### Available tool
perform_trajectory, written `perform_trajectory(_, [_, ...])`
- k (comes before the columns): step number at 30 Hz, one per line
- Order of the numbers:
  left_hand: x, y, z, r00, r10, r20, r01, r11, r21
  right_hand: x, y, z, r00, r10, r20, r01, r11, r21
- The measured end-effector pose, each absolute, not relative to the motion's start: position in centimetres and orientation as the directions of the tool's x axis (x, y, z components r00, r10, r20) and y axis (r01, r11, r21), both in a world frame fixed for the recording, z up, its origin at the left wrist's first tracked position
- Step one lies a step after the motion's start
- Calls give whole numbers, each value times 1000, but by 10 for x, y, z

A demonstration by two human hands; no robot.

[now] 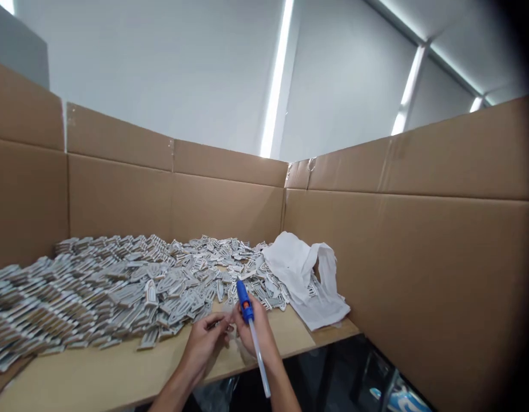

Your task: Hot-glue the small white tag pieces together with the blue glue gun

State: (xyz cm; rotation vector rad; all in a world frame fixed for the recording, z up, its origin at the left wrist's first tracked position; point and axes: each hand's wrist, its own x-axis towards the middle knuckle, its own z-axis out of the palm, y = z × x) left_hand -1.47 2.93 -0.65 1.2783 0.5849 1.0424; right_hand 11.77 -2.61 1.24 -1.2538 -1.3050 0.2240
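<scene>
My right hand (254, 329) is wrapped round a blue hot glue gun (246, 303) with an orange spot on its body. A long translucent glue stick (259, 360) sticks out of the gun's rear, slanting down toward me. My left hand (208, 339) is close beside it, fingertips pinched together near the right fingers. What the left fingers hold, if anything, is too small and partly hidden to make out. Beyond both hands lies a heap of small pale grey and white flat pieces (182, 289), with slotted outlines.
Neatly stacked rows of similar pieces (45, 303) fill the table's left side. At the right, a crumpled white bag (305, 274) lies over some pieces. Tall cardboard walls (230, 200) enclose the tan tabletop (105, 375). Below its front edge is a dark area with a blue-and-white package (401, 399).
</scene>
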Motion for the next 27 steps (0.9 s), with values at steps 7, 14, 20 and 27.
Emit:
perform_trajectory(7, [-16, 24, 1, 474, 851, 225, -255, -112, 960, 120, -41, 14, 321, 731, 602, 526, 390, -755])
perform_trajectory(14, [-12, 9, 9, 561, 746, 358, -107, -363, 925, 127, -54, 26, 319, 749, 581, 464, 411, -784])
perform_trajectory(20, [-9, 7, 8, 600, 718, 353, -96, -373, 923, 138, -59, 25, 280, 761, 586, 511, 399, -762])
perform_trajectory(27, [-8, 5, 12, 556, 778, 293, -164, -243, 956, 149, -63, 22, 367, 734, 571, 527, 342, -778])
